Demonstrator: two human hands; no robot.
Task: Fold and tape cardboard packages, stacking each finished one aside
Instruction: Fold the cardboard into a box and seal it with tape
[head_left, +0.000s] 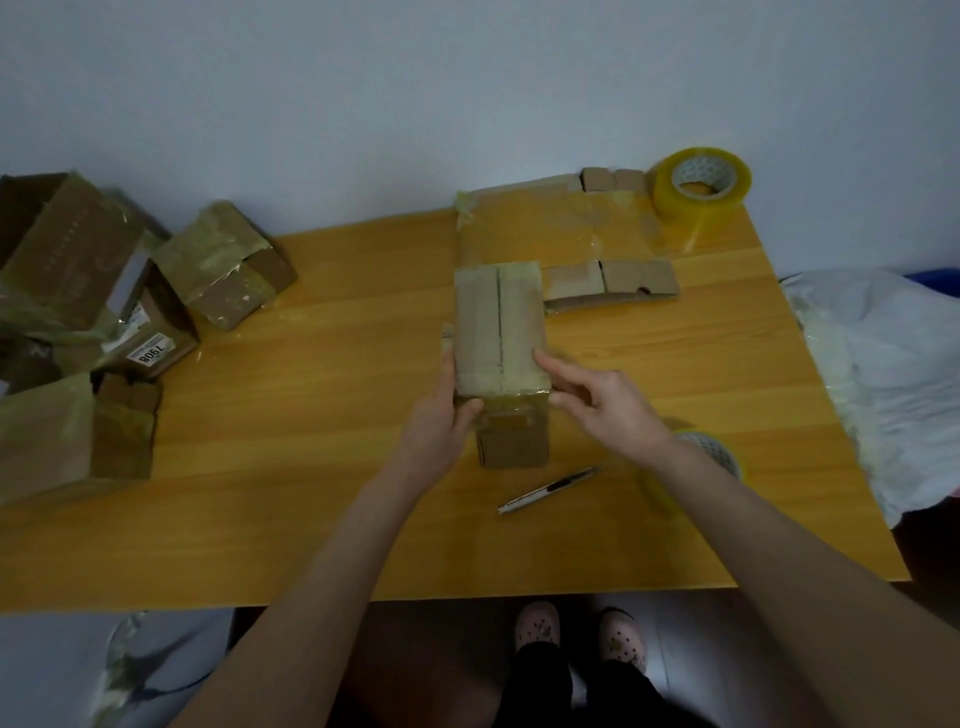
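Cardboard package (501, 332) sits in the middle of the wooden desk (322, 415), long side running away from the person, with a seam down the centre of its upper face and glossy clear tape across the near end. The left hand (441, 410) holds the package's near left corner: its grip is wrapped round the box, fingers up the left side and thumb pressed on the taped near face. The right hand (597, 400) reaches in from the right, its grip spread rather than clamped, with the index finger laid straight along the top right edge and the thumb at the near right corner. This hand is blurred, so finer contact cannot be told.

Beyond the package lies a flattened cardboard sheet (550, 228) with a cardboard strip (613, 280) beside it. A yellowish tape roll (698, 192) stands at the desk's far right corner. A second tape roll (711, 457) lies near the right forearm, partly hidden by it. A utility knife (545, 488) lies on the desk just in front of the package, between the two arms.

Well apart, along the left edge, taped packages (223, 265) are piled together, among them a box with a 7908 label (156, 348). A white plastic bag (883, 374) lies off the desk's right side.
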